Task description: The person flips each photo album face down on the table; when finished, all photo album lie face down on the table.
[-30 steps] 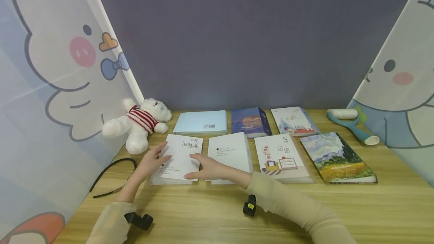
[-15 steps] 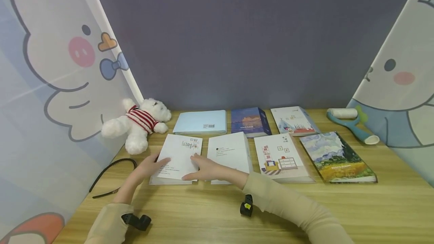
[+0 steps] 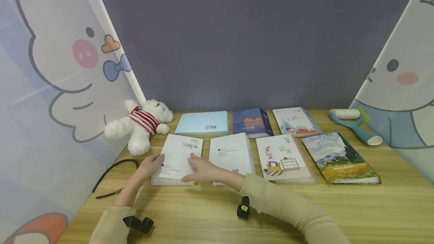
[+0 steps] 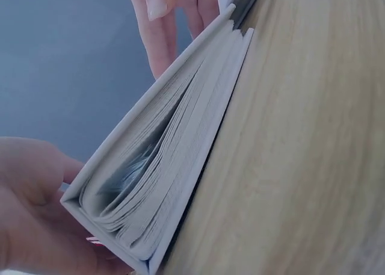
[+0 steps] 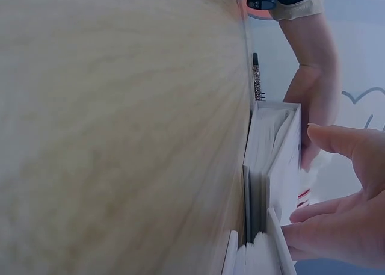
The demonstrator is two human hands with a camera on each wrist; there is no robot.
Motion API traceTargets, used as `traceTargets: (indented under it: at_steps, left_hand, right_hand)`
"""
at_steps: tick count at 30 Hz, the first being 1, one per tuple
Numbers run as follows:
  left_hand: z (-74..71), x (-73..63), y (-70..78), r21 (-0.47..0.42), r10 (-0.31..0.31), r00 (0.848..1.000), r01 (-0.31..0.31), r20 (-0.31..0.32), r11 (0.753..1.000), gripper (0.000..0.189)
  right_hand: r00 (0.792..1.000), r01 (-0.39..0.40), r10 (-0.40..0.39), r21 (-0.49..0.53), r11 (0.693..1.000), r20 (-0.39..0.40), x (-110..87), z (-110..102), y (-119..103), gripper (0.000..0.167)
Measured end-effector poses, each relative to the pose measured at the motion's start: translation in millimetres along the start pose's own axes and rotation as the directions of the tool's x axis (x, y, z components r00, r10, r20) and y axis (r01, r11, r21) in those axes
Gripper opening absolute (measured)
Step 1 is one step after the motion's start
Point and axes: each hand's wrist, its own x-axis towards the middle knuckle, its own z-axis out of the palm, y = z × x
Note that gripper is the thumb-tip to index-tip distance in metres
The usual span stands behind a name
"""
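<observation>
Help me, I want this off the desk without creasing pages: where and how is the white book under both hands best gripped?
Probably by its two long edges. The white book lies flat, the left hand at its left edge and the right hand on its right side. Its cover already gapes, so slide fingers beneath the whole block.

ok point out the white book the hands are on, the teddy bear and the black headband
white book (image 3: 178,153), head view, bare middle of the front cover between the two hands
teddy bear (image 3: 144,120), head view, its red and white striped jumper
black headband (image 3: 113,166), head view, the upper curve of the band
</observation>
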Motion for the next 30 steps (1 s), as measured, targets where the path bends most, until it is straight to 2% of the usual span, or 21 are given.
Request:
traceTargets:
  at_steps: [3, 7, 10, 24, 30]
  left_hand:
    - [-1.6, -2.4, 2.6, -0.028, 0.023, 1.000, -0.023, 0.001, 0.999, 0.060]
    - [-5.5, -5.9, 9.3, -0.072, 0.082, 0.997, -0.081, 0.016, 0.994, 0.061]
    - [-7.9, -6.8, 14.3, -0.078, 0.111, 0.994, -0.110, 0.015, 0.991, 0.063]
    - [-14.0, -2.3, 18.4, -0.134, 0.116, 0.993, -0.119, -0.029, 0.984, 0.074]
    - [-15.1, -3.1, 25.0, -0.191, 0.163, 0.985, -0.173, -0.064, 0.966, 0.077]
  right_hand:
    - [1.000, -0.013, 0.014, 0.038, 0.999, -0.009, -0.9, -0.8, 0.4, 0.078]
    - [0.999, -0.016, 0.018, 0.080, 0.997, -0.028, -1.6, -2.1, 2.1, 0.075]
    - [0.999, -0.016, 0.020, 0.108, 0.994, -0.038, -2.0, -2.1, 3.5, 0.073]
    - [0.999, 0.014, -0.010, 0.093, 0.996, -0.042, 3.0, -3.5, 2.3, 0.065]
    - [0.998, 0.034, -0.025, 0.152, 0.988, -0.062, 5.7, -3.2, -3.7, 0.064]
